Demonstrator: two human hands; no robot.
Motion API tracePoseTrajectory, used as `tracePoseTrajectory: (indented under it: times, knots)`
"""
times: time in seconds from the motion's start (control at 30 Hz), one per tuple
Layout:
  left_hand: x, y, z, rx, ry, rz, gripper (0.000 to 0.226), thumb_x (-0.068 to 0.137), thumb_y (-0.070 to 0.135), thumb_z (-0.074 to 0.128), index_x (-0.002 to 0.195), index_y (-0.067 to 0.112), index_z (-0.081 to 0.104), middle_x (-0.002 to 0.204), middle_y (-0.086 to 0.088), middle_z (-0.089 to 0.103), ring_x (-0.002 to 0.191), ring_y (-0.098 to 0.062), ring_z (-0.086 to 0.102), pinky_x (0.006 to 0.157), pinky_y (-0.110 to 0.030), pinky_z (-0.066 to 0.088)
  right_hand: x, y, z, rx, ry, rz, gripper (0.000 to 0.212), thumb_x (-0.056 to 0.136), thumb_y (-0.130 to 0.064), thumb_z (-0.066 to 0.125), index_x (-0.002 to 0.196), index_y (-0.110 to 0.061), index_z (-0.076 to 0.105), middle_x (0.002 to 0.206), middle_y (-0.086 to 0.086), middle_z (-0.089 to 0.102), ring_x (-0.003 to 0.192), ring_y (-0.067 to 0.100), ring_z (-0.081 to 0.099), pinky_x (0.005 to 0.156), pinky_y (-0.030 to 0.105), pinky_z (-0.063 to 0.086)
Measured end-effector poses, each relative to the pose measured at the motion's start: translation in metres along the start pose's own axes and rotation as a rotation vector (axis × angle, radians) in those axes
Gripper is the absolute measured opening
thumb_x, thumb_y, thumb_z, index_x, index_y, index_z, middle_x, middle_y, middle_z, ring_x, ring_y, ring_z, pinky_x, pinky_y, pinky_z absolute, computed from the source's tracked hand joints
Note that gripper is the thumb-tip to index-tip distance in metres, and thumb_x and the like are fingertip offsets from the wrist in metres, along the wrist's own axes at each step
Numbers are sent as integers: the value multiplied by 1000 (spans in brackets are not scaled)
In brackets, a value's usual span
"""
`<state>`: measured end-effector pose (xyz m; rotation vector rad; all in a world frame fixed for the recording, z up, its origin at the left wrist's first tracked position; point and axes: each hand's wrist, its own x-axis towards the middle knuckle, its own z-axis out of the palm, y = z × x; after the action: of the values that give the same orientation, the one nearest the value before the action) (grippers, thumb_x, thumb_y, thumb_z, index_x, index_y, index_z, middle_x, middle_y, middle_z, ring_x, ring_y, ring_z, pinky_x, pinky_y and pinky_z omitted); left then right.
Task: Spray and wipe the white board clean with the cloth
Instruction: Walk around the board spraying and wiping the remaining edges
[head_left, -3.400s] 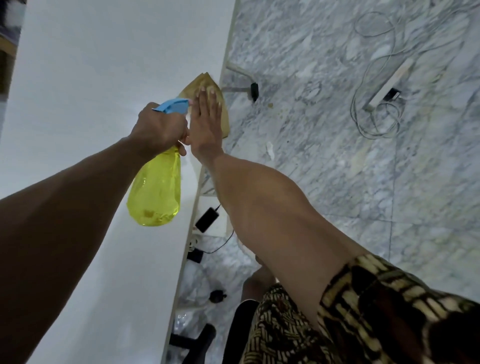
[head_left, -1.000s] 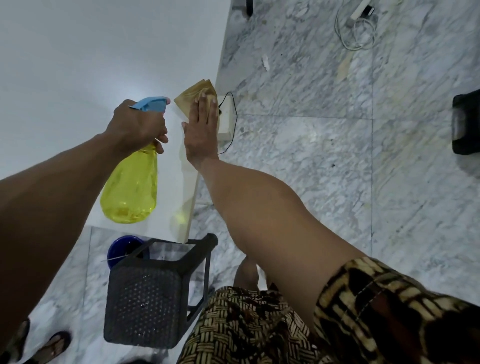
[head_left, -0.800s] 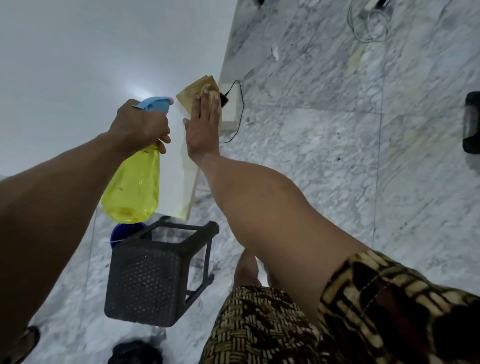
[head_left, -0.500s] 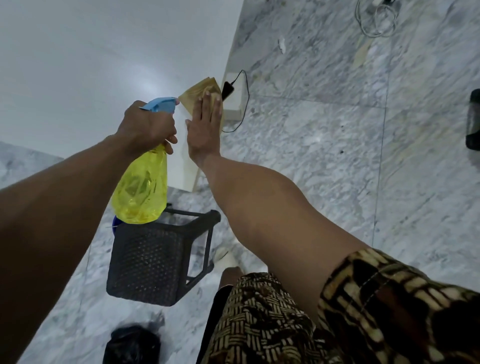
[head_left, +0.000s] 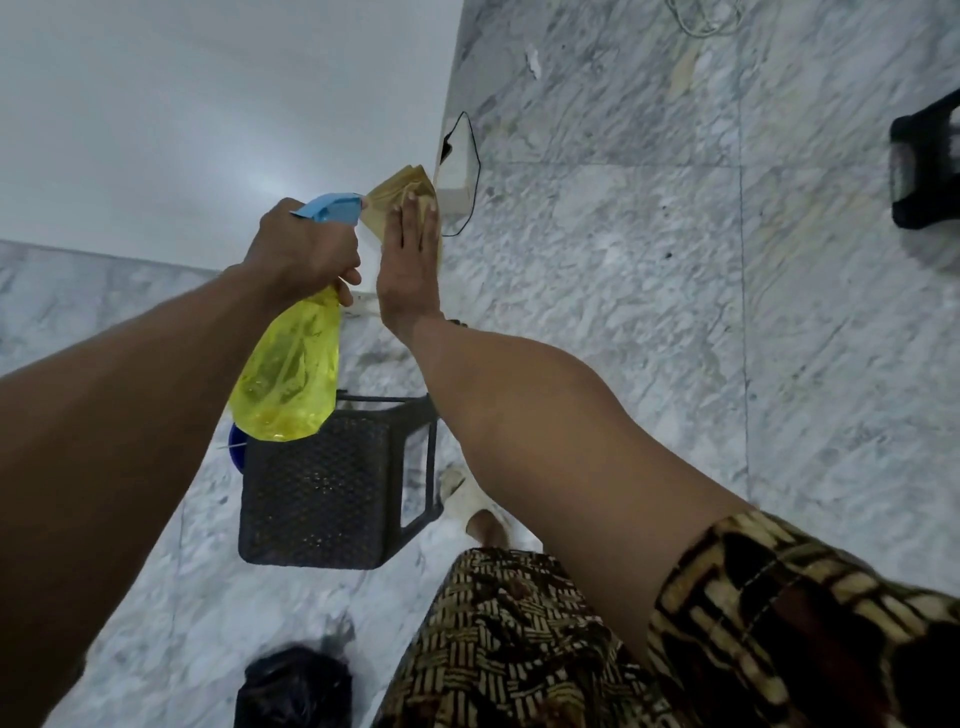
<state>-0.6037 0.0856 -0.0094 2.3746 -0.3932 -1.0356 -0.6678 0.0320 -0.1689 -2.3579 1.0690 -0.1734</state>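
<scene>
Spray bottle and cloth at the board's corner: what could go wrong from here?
1. The right hand presses the cloth flat with open fingers at the white board edge; it could slip off the side.
2. The spray bottle nozzle in the left hand points at the cloth hand, so spray may hit skin or overshoot.
3. A black cable hangs just beyond the edge; a wet wipe might snag it.
</scene>
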Motion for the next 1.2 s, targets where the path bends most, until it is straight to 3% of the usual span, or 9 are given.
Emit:
tracePoseTrajectory:
  times: [0.23, 0.47, 0.57, 0.7, 0.8, 0.87, 0.93, 1.1, 1.2]
  knots:
    - [-26, -40, -11, 15, -14, 50, 60, 70, 14, 52, 125, 28, 73, 73, -11, 75, 73, -40, 76, 87, -55, 65, -55, -16, 8, -40, -39, -9, 71, 93, -6, 41, 153, 7, 6, 162, 25, -3, 149, 45, -9, 122, 50, -3]
    - [-48, -55, -15, 5, -31, 90, 58, 81, 4, 49, 127, 30, 72, 81, -17, 75, 85, -47, 76, 86, -54, 65, -91, -30, 6, 38, -83, 17, 75, 92, -1, 50, 151, 11, 5, 161, 28, -6, 148, 45, -12, 122, 46, -7]
    - [-57, -57, -19, -31, -25, 86, 59, 82, 7, 50, 134, 25, 69, 87, -18, 76, 76, -36, 75, 78, -49, 67, -102, -38, 3, 95, -183, 54, 76, 92, -2, 52, 151, 11, 6, 161, 28, -4, 149, 42, -12, 121, 45, -10]
    - [-75, -53, -32, -83, -13, 87, 66, 73, 17, 52, 137, 22, 69, 86, -15, 77, 74, -27, 78, 78, -45, 67, -99, -43, -13, 326, -446, 254, 58, 96, -2, 43, 150, 4, 22, 160, 22, 19, 149, 36, 14, 122, 45, 13]
    - [-88, -45, -43, -95, 2, 75, 64, 72, 15, 52, 133, 17, 70, 80, -13, 77, 65, -28, 74, 75, -41, 65, -94, -51, -47, 655, -520, 496, 40, 102, -9, 38, 140, 2, 43, 120, 17, 57, 103, 31, 57, 85, 34, 48]
    - [-99, -36, -54, -110, 18, 75, 61, 71, 15, 54, 130, 13, 70, 82, -15, 78, 60, -27, 73, 70, -39, 64, -90, -48, -71, 983, -517, 592, 31, 103, -8, 36, 127, 5, 51, 89, 9, 55, 70, 20, 54, 59, 27, 48]
    - [-107, -27, -66, -139, 49, 82, 45, 81, 6, 56, 123, 11, 70, 87, -18, 76, 53, -20, 70, 55, -31, 62, -84, -46, -99, 1273, -540, 655, 25, 104, -6, 36, 121, 0, 53, 85, 7, 54, 65, 17, 56, 50, 24, 52]
    - [-125, -9, -91, -233, 119, 134, 41, 90, -4, 52, 119, 19, 69, 87, -22, 70, 71, -32, 71, 47, -26, 57, -53, -64, -141, 1429, -517, 631, 31, 108, -27, 34, 109, -10, 60, 79, 7, 50, 65, 22, 53, 57, 29, 56]
    - [-137, -6, -102, -305, 146, 176, 43, 94, -2, 52, 123, 24, 68, 91, -19, 63, 68, -25, 68, 44, -25, 55, -45, -78, -154, 1488, -518, 625, 39, 106, -27, 35, 128, -2, 55, 89, 10, 57, 77, 21, 55, 81, 36, 50]
